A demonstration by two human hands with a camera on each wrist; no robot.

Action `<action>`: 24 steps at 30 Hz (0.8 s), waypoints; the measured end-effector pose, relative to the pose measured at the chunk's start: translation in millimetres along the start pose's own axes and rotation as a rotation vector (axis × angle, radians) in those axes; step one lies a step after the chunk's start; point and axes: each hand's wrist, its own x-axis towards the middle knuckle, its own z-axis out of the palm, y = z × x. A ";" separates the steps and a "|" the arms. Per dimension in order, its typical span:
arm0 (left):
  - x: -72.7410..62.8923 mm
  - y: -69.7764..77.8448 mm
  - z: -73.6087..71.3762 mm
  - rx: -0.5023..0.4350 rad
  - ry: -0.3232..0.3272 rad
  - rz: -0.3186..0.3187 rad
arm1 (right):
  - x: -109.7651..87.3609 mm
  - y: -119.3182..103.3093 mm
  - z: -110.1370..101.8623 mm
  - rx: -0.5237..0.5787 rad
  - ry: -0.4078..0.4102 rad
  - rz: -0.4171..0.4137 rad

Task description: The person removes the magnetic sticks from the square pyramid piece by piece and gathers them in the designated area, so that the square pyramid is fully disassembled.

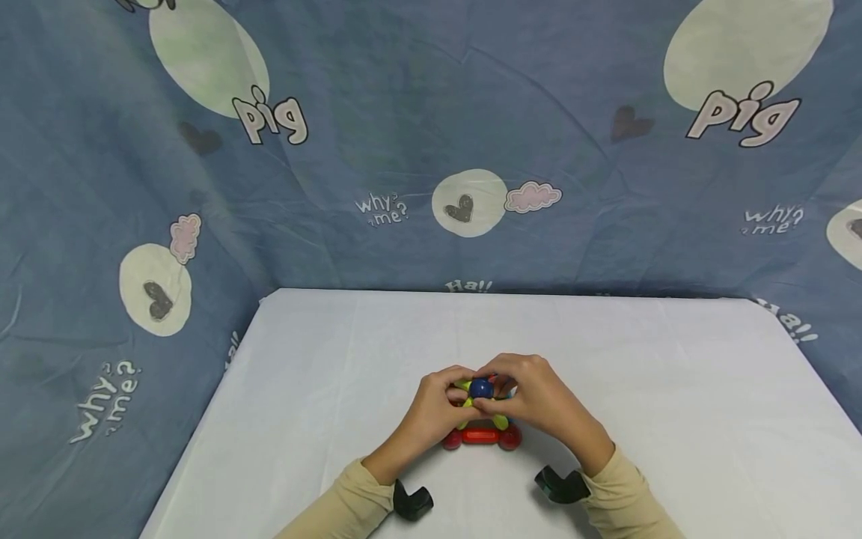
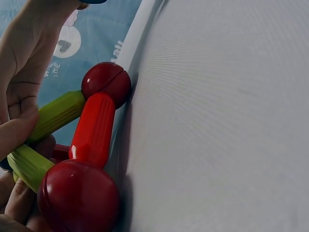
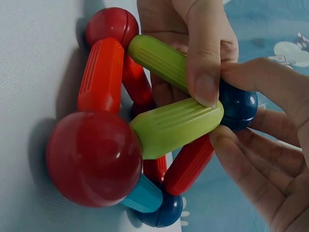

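A toy frame of coloured rods and balls stands on the white table between the hands. Its front has a red rod between two dark red balls. Two yellow-green rods lean up from those balls towards a dark blue ball at the top. My left hand pinches the upper ends of the yellow-green rods, thumb beside the blue ball. My right hand grips the blue ball between thumb and fingers. Behind, red rods, a light blue rod and another blue ball are partly hidden.
The white table spreads around the toy on all sides. A blue printed curtain hangs behind the table and along its left side. Black wrist devices sit at both sleeve cuffs.
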 end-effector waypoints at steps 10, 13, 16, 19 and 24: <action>-0.3 0.3 -1.2 0.023 0.007 0.010 | 1.0 -0.2 2.9 0.000 0.029 -0.032; -0.6 0.4 -2.0 0.030 0.011 -0.001 | 1.2 1.0 4.3 0.013 0.035 -0.033; -0.8 0.7 -2.8 0.033 0.009 -0.012 | 1.0 1.7 5.4 0.032 0.037 -0.027; -0.8 1.3 -3.2 0.033 0.005 -0.020 | 0.8 2.0 6.0 0.043 0.041 -0.018; -0.4 1.6 -3.6 0.023 0.000 -0.017 | 0.7 3.5 5.7 0.096 0.050 -0.006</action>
